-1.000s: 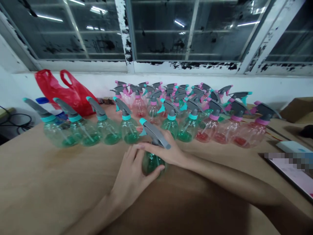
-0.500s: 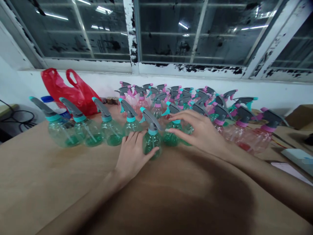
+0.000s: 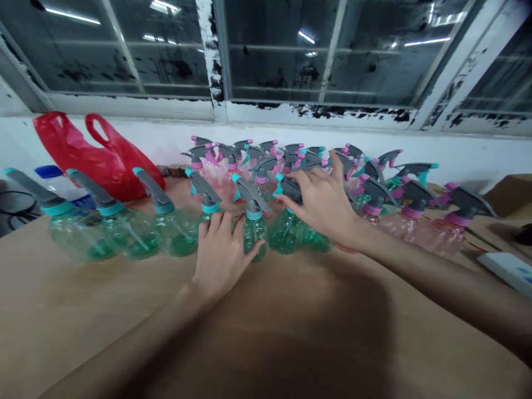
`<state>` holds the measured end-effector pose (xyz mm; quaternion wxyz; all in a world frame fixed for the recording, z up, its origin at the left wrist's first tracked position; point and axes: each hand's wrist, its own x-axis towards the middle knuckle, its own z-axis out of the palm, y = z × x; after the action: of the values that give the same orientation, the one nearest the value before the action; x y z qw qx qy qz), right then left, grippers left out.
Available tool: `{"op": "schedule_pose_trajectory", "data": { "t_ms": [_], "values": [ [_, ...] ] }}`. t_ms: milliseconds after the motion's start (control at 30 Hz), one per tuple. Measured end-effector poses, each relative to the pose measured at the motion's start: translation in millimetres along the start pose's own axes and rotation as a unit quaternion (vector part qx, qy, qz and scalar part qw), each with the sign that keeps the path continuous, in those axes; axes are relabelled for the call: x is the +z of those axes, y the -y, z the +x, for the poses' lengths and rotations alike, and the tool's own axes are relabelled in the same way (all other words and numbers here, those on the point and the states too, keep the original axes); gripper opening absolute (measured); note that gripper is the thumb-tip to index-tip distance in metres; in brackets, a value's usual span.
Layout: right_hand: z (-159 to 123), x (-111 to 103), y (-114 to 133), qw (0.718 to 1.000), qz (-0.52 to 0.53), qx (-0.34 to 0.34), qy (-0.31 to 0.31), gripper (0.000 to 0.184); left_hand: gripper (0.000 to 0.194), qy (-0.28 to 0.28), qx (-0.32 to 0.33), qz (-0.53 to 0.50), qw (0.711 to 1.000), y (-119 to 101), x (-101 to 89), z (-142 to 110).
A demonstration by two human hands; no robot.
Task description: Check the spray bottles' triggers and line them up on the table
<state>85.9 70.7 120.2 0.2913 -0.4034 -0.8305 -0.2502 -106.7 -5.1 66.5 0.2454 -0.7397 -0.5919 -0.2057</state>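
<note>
My left hand (image 3: 220, 252) is closed round the body of a clear green spray bottle (image 3: 255, 230) with a turquoise collar and grey trigger head; the thumb lies across its front. This bottle stands on the table in the front row. Just to its right stands another green spray bottle (image 3: 286, 230). My right hand (image 3: 322, 194) has its thumb and fingers around that bottle's grey head, partly covering it. Green liquid shows low in several bottles, including a green spray bottle (image 3: 177, 230) left of my left hand.
Behind are crowded spray bottles with pink collars (image 3: 233, 166). Pink bottles (image 3: 444, 230) continue the row at right. A red plastic bag (image 3: 112, 166) and a blue-capped bottle (image 3: 52, 173) stand at left. A white box (image 3: 505, 271) lies on the wooden table (image 3: 266, 321) at right, before the window wall.
The bottle in my left hand has moved back into line with the row. My right hand has risen onto the neighbouring bottle's head. The view has shifted slightly.
</note>
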Motion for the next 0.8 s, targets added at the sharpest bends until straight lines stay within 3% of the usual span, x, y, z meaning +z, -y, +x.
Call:
{"op": "schedule_pose_trajectory", "data": {
  "t_ms": [233, 500, 633, 800],
  "values": [
    [3.4, 10.9, -4.3, 1.000, 0.001, -0.006, 0.018, 0.037, 0.041, 0.019, -0.007, 0.024, 0.999, 0.6, 0.8, 7.0],
    [2.5, 12.0, -5.2, 0.998, 0.045, -0.014, 0.030, 0.033, 0.059, 0.007, -0.026, 0.046, 0.999, 3.8, -1.2, 0.9],
    [4.5, 5.7, -2.0, 0.997, 0.057, -0.020, 0.047, 0.031, 0.060, -0.039, 0.003, 0.055, 0.998, -0.3, -11.8, -10.6],
    [1.2, -8.6, 4.2, 0.989, 0.100, 0.021, 0.104, 0.035, 0.044, -0.056, 0.072, 0.004, 0.996, -16.1, -28.7, -24.3]
  ]
}}
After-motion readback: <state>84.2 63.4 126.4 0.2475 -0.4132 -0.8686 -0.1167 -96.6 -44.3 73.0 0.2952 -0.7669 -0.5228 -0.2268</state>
